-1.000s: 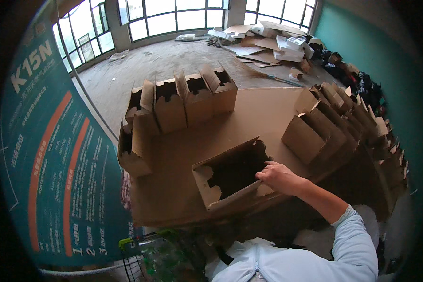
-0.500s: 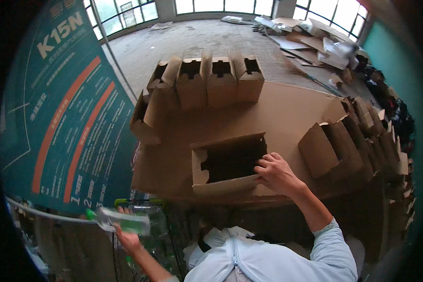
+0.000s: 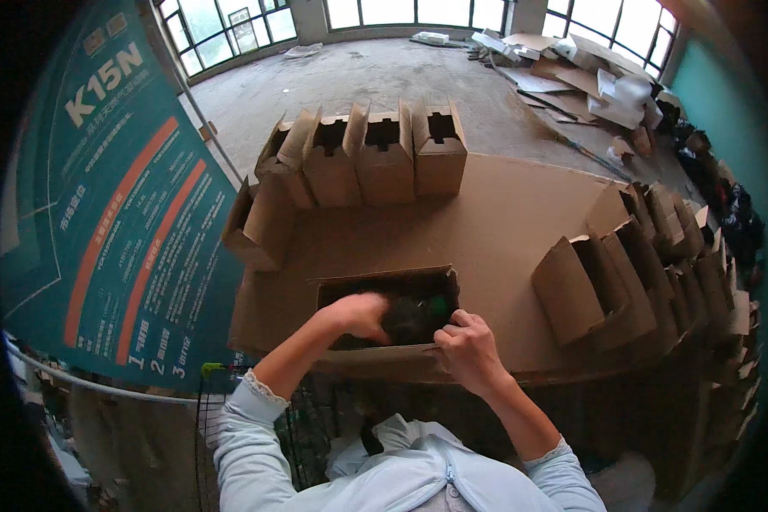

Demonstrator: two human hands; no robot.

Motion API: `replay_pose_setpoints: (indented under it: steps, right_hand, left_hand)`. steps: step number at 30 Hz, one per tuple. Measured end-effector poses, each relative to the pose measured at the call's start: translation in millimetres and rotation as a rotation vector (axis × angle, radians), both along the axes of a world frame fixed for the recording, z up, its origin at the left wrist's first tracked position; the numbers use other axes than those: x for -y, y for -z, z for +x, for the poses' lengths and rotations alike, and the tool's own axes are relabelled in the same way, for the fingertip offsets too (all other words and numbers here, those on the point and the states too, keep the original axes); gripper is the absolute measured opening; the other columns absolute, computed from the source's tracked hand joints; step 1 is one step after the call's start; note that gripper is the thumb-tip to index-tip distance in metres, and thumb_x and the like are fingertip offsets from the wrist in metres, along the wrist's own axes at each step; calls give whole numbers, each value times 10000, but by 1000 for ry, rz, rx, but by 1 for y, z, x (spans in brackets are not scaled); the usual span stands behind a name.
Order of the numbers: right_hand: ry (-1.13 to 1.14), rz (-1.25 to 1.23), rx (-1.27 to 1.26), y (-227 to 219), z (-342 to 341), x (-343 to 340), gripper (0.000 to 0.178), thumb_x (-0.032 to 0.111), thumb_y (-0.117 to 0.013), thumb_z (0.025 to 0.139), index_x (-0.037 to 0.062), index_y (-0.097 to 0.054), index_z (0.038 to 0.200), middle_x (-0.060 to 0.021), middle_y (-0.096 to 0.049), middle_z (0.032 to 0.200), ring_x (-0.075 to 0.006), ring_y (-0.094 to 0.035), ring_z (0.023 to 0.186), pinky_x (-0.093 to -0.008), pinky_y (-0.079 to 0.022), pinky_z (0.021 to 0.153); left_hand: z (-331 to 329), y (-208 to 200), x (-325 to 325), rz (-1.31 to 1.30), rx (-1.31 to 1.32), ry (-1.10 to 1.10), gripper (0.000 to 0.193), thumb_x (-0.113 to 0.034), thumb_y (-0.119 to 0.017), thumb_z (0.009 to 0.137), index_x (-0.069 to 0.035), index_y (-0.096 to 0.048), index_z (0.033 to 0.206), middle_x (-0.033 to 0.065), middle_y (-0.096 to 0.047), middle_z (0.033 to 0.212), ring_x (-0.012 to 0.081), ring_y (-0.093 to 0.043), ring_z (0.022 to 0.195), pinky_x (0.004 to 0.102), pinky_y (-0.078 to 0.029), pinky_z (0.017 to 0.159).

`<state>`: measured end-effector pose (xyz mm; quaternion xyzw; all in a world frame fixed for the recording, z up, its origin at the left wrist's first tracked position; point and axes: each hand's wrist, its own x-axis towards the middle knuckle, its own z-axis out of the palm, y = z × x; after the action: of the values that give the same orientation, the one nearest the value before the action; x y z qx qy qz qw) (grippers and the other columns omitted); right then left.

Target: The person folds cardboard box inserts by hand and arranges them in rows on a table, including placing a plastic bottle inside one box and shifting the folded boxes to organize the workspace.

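An open cardboard box [image 3: 375, 354] stands at the near edge of the cardboard-covered table in front of me. Inside it lies a clear plastic bottle [image 3: 408, 321], dark in the shadow, with its green cap toward the right end. My left hand [image 3: 363, 316] reaches into the box from the left and is closed around the bottle's left end; its fingers are blurred and partly hidden. At the box's near right corner, my right hand [image 3: 468, 341] pinches the cardboard rim between thumb and fingers.
Several open, upright cardboard boxes [image 3: 388, 171] line the table's far left side. More boxes [image 3: 576, 286] crowd its right side. A large green printed banner [image 3: 136, 222] stands at the left. A wire basket [image 3: 218, 427] is low by my left arm; scrap cardboard [image 3: 572, 81] lies far right.
My left hand has brought the bottle from beside the table, at lower left, rightward into the box. My right hand stays on the box's right side, its grip now at the near corner.
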<state>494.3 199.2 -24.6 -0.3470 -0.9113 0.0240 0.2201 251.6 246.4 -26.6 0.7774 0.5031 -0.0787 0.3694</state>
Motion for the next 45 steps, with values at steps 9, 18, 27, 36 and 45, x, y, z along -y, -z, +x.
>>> replay_pose_setpoints:
  steps: [9,18,27,36,45]
  right_hand:
    - [-21,-94,-1,-8,-7,1,136,141,-758,690,61,-649,695,-71,-655,702,-233,-570,773,-370,-515,694]
    - [52,-91,42,-5,0,-4,158,147,-771,680,75,-631,687,-53,-657,732,-235,-580,803,-353,-542,698]
    - [154,-85,33,-7,-11,-2,236,104,-801,614,82,-569,649,-46,-616,695,-242,-582,796,-368,-538,637]
    - [204,-127,39,-16,-21,0,262,156,-830,624,78,-585,670,-61,-626,708,-260,-590,832,-382,-532,641]
    - [242,-165,27,-13,-20,-4,243,115,-805,615,69,-575,678,-83,-622,724,-268,-594,859,-392,-532,651]
  left_hand:
    - [-18,93,-8,-74,-131,395,471,-130,-637,819,-45,-561,1276,180,-567,1298,332,-527,1176,380,-385,1041]
    - [-131,-27,133,471,1344,-552,178,-133,-529,957,-25,-614,1069,118,-646,954,224,-626,897,340,-514,844]
    - [-353,421,323,-153,-627,-1124,419,-419,-600,871,-54,-576,1076,157,-525,1099,323,-506,1034,440,-398,886]
    - [-333,443,312,11,-1017,-719,247,-336,-555,909,-171,-714,999,67,-615,1149,251,-541,1086,459,-405,894]
    - [-317,440,332,103,-786,-646,248,-273,-507,935,-102,-683,970,87,-641,1008,271,-621,1002,459,-469,869]
